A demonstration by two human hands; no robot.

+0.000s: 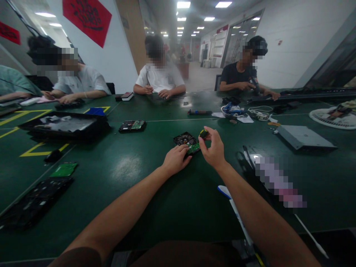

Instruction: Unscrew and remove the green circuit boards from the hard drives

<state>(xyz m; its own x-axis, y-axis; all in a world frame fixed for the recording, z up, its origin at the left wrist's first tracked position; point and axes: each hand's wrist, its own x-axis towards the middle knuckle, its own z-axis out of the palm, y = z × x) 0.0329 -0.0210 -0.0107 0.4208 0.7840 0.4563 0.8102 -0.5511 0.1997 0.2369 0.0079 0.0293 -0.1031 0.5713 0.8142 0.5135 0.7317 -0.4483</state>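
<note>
A small opened black device (183, 138) with a green circuit board (194, 149) lies on the table in front of me. My left hand (175, 160) grips the near edge of the board, its fingers on top and its thumb along the near side. Pinched in the fingertips of my right hand (213, 149) is a screwdriver with a short yellow and black handle (204, 133), held over the right side of the device. The tip of the screwdriver is too small to make out.
A dark green table (133, 211) carries a black tray (66, 126), another circuit-board device (132, 126), black casing (36, 202) and a loose green board (65, 169) at left. A grey metal box (306, 137) and a phone-like object (278, 181) lie right. Several people sit opposite.
</note>
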